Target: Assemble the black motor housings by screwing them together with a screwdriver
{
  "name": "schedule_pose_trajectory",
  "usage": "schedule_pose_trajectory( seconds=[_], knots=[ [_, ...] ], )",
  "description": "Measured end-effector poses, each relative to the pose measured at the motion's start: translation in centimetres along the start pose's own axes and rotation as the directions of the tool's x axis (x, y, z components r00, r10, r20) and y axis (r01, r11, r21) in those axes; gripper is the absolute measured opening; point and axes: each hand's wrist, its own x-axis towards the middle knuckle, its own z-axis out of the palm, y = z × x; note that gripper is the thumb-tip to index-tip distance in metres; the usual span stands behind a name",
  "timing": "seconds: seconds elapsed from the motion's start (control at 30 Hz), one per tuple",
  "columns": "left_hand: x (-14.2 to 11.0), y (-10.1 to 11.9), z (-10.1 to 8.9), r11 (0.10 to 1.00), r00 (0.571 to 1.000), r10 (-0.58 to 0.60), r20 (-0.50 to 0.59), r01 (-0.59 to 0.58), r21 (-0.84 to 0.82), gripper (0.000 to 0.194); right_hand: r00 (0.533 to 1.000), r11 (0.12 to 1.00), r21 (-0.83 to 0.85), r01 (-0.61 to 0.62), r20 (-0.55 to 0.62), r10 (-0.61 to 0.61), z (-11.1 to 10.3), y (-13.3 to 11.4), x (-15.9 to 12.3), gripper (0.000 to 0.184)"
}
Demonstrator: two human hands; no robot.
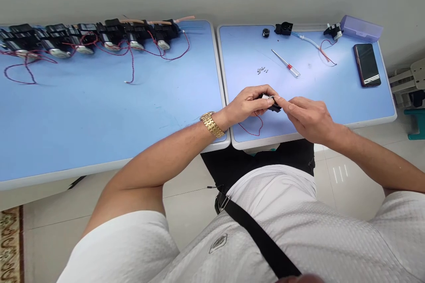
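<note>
My left hand (249, 105) is closed around a small black motor unit (275, 107) with a pale metallic part, near the front edge of the right table. A twisted red-and-dark wire (260, 132) hangs from it onto the tabletop. My right hand (307, 117) meets the unit's right end, its index fingertip on top and the other fingers curled. Whatever its fingertips pinch is too small or hidden. Beyond the hands lie a screwdriver (286, 63) with a clear-and-red handle and a little pile of screws (262, 70).
Along the right table's back are a round black part (266, 32), a black housing (284, 29) with tubing, another motor unit (333, 31) and a purple case (361, 29). A phone (367, 65) lies at right. Several wired motor assemblies (111, 37) line the left table (109, 114).
</note>
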Motion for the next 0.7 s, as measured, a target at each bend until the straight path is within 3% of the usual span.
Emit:
schedule_pose_trajectory(
  seconds=[0.27, 0.5, 0.7],
  knots=[
    [-0.2, -0.2, -0.4, 0.961, 0.979, 0.202, -0.021, -0.194, 0.199, 0.036, 0.971, 0.879, 0.424, -0.22, 0.007, 0.24, -0.7, -1.0, 0.9, 0.038],
    [-0.4, -0.1, -0.3, 0.881, 0.946, 0.324, -0.019, -0.295, 0.371, 0.045, 0.908, 0.746, 0.534, -0.398, 0.111, 0.404, -1.4, -1.3, 1.7, 0.037],
    [-0.6, -0.2, -0.1, 0.837, 0.934, 0.357, 0.021, -0.33, 0.436, 0.043, 0.874, 0.667, 0.578, -0.47, 0.197, 0.445, -1.5, -0.9, 2.1, 0.036]
  ],
)
